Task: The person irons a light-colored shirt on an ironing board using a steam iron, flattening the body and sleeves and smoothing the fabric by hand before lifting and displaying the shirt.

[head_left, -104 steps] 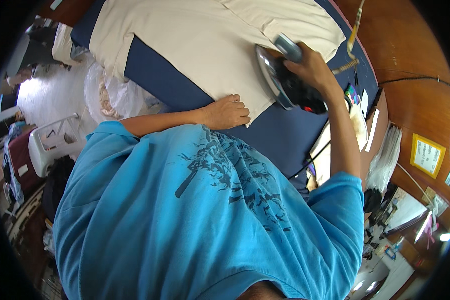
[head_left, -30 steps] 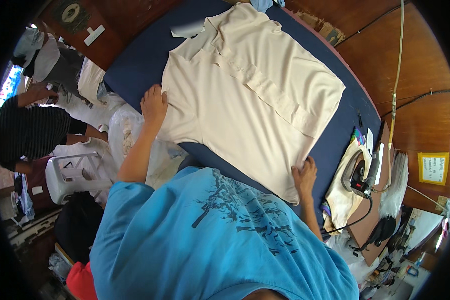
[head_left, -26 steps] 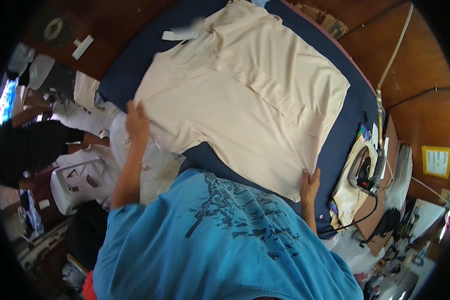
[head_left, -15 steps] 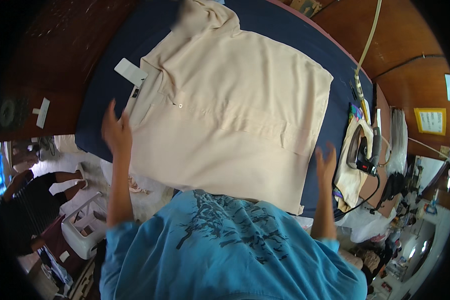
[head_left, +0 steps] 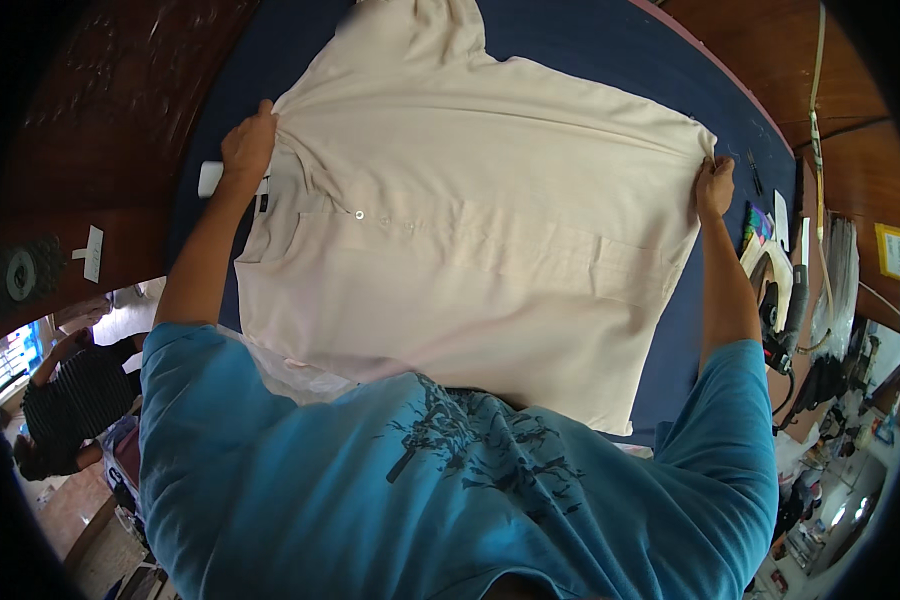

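Note:
A cream buttoned shirt lies spread sideways over a dark blue padded table, its collar end to the left and its hem to the right. At the shoulder beside the collar, my left hand is closed on the cloth. My right hand grips the far corner of the hem. Taut creases run through the cloth between the two hands. A white tag shows partly behind my left wrist. One sleeve reaches toward the far edge, and a small button sits on the placket.
An iron with a cord stands on a pad at the table's right side, a hose hanging above it. Small dark snips lie on the blue table cover. Wooden panels flank the table; another person is at lower left.
Both hands, open and off the cloth before, have moved outward and away from me and taken hold of the shirt. Its far edge is now pulled taut and farther right.

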Action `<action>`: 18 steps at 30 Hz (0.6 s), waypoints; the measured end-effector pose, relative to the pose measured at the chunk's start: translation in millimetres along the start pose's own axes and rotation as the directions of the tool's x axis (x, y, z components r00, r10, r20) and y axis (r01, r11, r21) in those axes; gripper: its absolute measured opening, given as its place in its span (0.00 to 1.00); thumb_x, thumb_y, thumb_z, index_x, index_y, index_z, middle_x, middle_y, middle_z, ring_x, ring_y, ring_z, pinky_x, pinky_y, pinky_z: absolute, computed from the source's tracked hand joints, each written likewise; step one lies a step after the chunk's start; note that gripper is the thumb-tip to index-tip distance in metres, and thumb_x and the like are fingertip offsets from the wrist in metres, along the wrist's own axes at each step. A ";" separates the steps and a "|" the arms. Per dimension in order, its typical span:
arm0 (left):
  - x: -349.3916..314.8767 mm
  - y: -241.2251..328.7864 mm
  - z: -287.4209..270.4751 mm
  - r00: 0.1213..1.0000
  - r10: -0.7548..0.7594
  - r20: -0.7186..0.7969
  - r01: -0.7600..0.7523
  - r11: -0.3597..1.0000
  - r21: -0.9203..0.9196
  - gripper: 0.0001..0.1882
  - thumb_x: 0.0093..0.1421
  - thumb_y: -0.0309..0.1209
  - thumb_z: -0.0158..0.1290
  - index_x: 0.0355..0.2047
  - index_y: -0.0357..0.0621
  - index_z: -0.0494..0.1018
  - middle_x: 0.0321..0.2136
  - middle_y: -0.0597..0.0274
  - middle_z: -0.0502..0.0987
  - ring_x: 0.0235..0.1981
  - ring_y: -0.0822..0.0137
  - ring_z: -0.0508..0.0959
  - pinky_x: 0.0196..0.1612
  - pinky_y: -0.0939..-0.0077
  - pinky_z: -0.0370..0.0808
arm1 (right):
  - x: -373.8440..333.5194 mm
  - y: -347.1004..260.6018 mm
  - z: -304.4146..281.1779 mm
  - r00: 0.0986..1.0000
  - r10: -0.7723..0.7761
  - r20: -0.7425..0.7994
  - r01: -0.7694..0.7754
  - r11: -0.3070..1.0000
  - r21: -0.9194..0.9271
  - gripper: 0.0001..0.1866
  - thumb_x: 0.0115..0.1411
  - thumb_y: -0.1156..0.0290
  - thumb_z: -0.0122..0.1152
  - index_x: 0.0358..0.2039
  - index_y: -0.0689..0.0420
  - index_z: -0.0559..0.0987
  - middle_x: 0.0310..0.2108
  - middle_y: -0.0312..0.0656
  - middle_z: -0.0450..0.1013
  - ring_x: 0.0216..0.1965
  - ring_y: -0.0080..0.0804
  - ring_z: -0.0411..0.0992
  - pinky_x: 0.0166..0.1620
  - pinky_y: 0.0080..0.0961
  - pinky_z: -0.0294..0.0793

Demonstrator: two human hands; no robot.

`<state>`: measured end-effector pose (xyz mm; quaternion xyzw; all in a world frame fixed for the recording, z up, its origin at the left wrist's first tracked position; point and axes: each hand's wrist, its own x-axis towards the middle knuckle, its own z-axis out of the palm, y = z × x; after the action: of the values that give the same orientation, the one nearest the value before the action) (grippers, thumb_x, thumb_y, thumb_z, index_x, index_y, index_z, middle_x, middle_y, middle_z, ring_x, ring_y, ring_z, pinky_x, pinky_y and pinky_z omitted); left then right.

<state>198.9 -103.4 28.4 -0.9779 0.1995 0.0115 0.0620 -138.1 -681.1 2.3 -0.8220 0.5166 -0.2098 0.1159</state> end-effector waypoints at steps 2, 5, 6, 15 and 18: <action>8.7 13.7 -6.8 0.986 0.092 -0.137 -0.082 0.994 0.075 0.13 0.59 0.31 0.42 0.45 0.45 0.64 0.41 0.48 0.74 0.41 0.50 0.75 0.41 0.54 0.71 | 4.7 9.2 -1.0 0.998 -0.064 0.013 0.063 0.996 0.068 0.18 0.57 0.59 0.50 0.45 0.54 0.66 0.35 0.49 0.75 0.37 0.49 0.74 0.42 0.39 0.70; 30.8 78.1 -26.3 0.870 0.310 -0.383 -0.305 0.949 0.075 0.24 0.55 0.26 0.45 0.54 0.51 0.62 0.51 0.59 0.68 0.48 0.58 0.71 0.48 0.59 0.68 | 13.3 17.4 7.9 0.982 -0.173 -0.079 0.190 0.933 0.305 0.15 0.56 0.69 0.48 0.45 0.54 0.68 0.33 0.43 0.75 0.30 0.35 0.73 0.37 0.30 0.70; 42.7 112.4 -35.6 0.876 0.351 -0.330 -0.373 0.928 -0.005 0.28 0.53 0.24 0.46 0.56 0.54 0.61 0.55 0.65 0.65 0.51 0.63 0.69 0.52 0.62 0.65 | 18.5 25.7 13.2 0.982 -0.187 0.032 0.156 0.892 0.424 0.12 0.57 0.72 0.47 0.43 0.56 0.69 0.32 0.41 0.74 0.28 0.30 0.71 0.34 0.26 0.69; 108.6 230.8 -66.1 0.736 0.675 -0.048 -0.675 0.729 -0.114 0.16 0.57 0.28 0.45 0.47 0.50 0.68 0.43 0.56 0.74 0.45 0.55 0.73 0.45 0.62 0.69 | 34.2 27.1 20.6 0.954 -0.269 -0.132 0.296 0.911 0.286 0.10 0.56 0.78 0.48 0.34 0.55 0.79 0.31 0.37 0.74 0.29 0.29 0.72 0.34 0.23 0.70; 106.9 205.2 -55.2 0.654 0.658 -0.374 -0.725 0.685 -0.063 0.17 0.59 0.32 0.44 0.50 0.49 0.67 0.49 0.56 0.70 0.48 0.55 0.71 0.47 0.63 0.68 | 34.9 25.8 23.3 0.970 -0.226 -0.089 0.241 0.945 0.221 0.10 0.57 0.73 0.50 0.35 0.51 0.80 0.39 0.41 0.74 0.40 0.39 0.73 0.45 0.29 0.69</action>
<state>216.8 -339.2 54.2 -0.8154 0.5633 -0.1044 -0.0826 -134.7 -724.4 -21.0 -0.8515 0.3911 -0.3059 0.1685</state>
